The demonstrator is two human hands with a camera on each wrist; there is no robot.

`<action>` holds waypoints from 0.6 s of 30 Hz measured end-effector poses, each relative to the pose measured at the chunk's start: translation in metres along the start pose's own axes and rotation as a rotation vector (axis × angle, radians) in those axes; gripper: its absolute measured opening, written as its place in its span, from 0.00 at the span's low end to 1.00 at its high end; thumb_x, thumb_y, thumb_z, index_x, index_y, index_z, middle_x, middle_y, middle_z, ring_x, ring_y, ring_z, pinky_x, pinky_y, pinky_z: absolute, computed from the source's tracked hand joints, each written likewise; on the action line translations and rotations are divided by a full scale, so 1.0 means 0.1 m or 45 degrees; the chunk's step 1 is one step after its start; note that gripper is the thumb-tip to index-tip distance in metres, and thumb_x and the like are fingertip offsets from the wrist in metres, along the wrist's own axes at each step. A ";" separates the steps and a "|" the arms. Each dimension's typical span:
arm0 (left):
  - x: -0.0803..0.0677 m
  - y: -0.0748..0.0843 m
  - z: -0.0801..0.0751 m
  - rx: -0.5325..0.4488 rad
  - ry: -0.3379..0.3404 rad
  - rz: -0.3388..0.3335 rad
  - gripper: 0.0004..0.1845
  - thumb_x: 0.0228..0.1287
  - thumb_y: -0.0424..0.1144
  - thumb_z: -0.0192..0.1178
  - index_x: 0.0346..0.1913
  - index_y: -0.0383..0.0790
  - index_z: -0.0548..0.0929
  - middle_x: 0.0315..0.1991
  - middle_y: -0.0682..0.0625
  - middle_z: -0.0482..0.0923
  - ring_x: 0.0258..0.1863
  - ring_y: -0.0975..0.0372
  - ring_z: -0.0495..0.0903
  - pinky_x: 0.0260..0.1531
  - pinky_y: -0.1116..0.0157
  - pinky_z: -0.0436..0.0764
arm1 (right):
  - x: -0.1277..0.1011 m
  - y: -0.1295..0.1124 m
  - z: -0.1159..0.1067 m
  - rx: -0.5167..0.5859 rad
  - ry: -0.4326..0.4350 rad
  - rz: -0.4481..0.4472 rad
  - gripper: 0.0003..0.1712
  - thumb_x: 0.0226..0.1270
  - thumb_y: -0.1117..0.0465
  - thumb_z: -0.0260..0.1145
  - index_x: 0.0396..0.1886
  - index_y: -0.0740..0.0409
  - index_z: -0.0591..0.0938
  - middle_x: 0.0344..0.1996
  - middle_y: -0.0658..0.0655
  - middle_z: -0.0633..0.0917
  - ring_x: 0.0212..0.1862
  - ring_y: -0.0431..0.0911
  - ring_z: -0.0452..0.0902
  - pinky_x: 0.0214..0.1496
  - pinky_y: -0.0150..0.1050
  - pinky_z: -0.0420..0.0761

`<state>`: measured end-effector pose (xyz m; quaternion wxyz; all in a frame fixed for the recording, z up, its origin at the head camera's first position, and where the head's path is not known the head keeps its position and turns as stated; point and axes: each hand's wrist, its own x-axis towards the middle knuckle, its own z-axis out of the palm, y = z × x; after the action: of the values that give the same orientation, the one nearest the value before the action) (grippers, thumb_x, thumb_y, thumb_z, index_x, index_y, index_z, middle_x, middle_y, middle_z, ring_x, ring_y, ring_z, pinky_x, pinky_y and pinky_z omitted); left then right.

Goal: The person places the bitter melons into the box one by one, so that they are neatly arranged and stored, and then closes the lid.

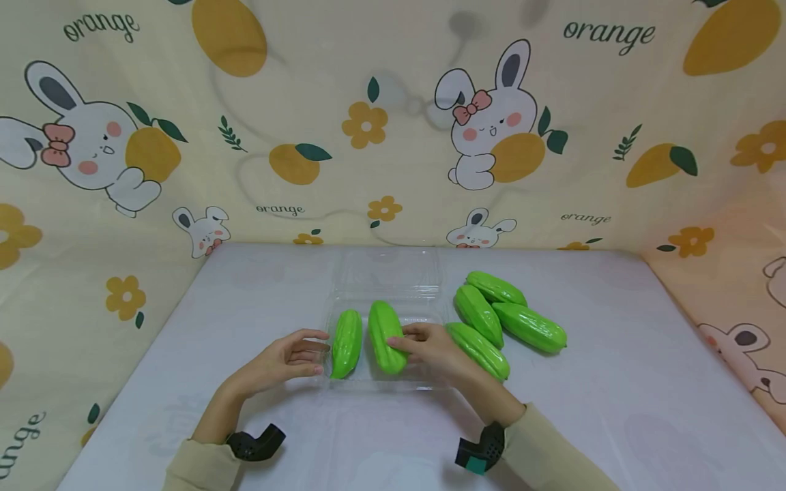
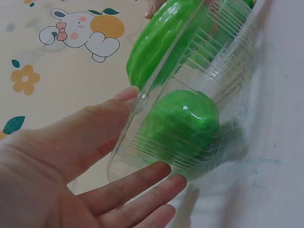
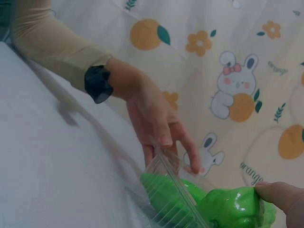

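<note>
A clear plastic clamshell box point(image 1: 368, 384) lies on the table with its lid point(image 1: 388, 269) folded back. One shiny green gourd point(image 1: 347, 344), shaped like a bitter melon, lies along the box's left side. My right hand point(image 1: 432, 351) pinches a second green gourd point(image 1: 385, 334) between thumb and fingers, over the middle of the box. In the left wrist view this held gourd point(image 2: 159, 45) reaches above the box rim. My left hand point(image 1: 285, 361) rests at the box's left wall, its fingers spread and loosely bent, gripping nothing.
Several more green gourds point(image 1: 529, 327) lie in a loose pile to the right of the box. The nearest gourd point(image 1: 482, 351) is close beside my right wrist. A printed cloth point(image 1: 405, 170) with rabbits and oranges hangs behind the white table point(image 1: 626, 382).
</note>
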<state>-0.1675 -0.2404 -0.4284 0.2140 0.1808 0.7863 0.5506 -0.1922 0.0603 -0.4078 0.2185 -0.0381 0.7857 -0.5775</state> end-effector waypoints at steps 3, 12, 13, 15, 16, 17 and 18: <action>0.00 0.00 0.00 0.006 0.002 -0.005 0.36 0.63 0.42 0.64 0.68 0.30 0.62 0.65 0.26 0.67 0.63 0.37 0.72 0.52 0.69 0.82 | 0.04 0.00 0.03 -0.033 0.015 0.016 0.28 0.65 0.54 0.66 0.57 0.71 0.77 0.48 0.67 0.85 0.38 0.40 0.82 0.45 0.38 0.85; 0.02 -0.02 -0.01 -0.008 -0.011 0.004 0.36 0.63 0.41 0.64 0.68 0.29 0.61 0.65 0.26 0.67 0.62 0.37 0.72 0.52 0.71 0.82 | 0.17 0.05 0.13 -0.025 0.080 0.085 0.28 0.62 0.50 0.69 0.54 0.66 0.79 0.47 0.63 0.86 0.36 0.44 0.83 0.42 0.35 0.83; 0.02 -0.02 -0.01 -0.009 -0.013 0.006 0.36 0.63 0.41 0.64 0.68 0.29 0.61 0.65 0.26 0.67 0.62 0.36 0.72 0.52 0.71 0.81 | 0.18 0.06 0.13 -0.022 0.086 0.094 0.28 0.62 0.50 0.69 0.54 0.66 0.80 0.47 0.62 0.86 0.36 0.44 0.83 0.42 0.35 0.83; 0.02 -0.01 -0.01 -0.009 -0.014 0.008 0.36 0.63 0.41 0.64 0.68 0.29 0.61 0.64 0.26 0.67 0.63 0.36 0.72 0.52 0.71 0.81 | 0.19 0.08 0.14 -0.016 0.089 0.095 0.28 0.62 0.50 0.69 0.54 0.67 0.80 0.47 0.63 0.86 0.36 0.44 0.83 0.42 0.35 0.83; 0.02 -0.01 0.00 -0.010 -0.016 0.009 0.36 0.63 0.41 0.64 0.68 0.29 0.61 0.64 0.26 0.67 0.63 0.36 0.72 0.52 0.71 0.81 | 0.19 0.09 0.14 -0.011 0.087 0.098 0.28 0.62 0.51 0.69 0.54 0.67 0.79 0.47 0.63 0.86 0.36 0.44 0.83 0.43 0.36 0.84; 0.02 -0.01 0.00 -0.013 -0.016 0.009 0.36 0.63 0.41 0.64 0.68 0.29 0.61 0.64 0.26 0.67 0.63 0.36 0.71 0.52 0.72 0.81 | 0.20 0.09 0.14 -0.009 0.084 0.102 0.28 0.62 0.50 0.69 0.54 0.68 0.79 0.47 0.63 0.86 0.36 0.44 0.84 0.44 0.37 0.84; 0.02 -0.01 0.00 -0.013 -0.015 0.011 0.36 0.63 0.41 0.64 0.68 0.29 0.61 0.64 0.26 0.67 0.63 0.36 0.71 0.52 0.72 0.81 | 0.20 0.10 0.14 -0.007 0.078 0.104 0.29 0.62 0.50 0.68 0.54 0.68 0.79 0.47 0.64 0.86 0.36 0.44 0.84 0.44 0.37 0.84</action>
<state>-0.1691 -0.2402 -0.4297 0.2172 0.1862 0.7815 0.5544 -0.2029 0.0446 -0.4263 0.2175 0.0113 0.7946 -0.5667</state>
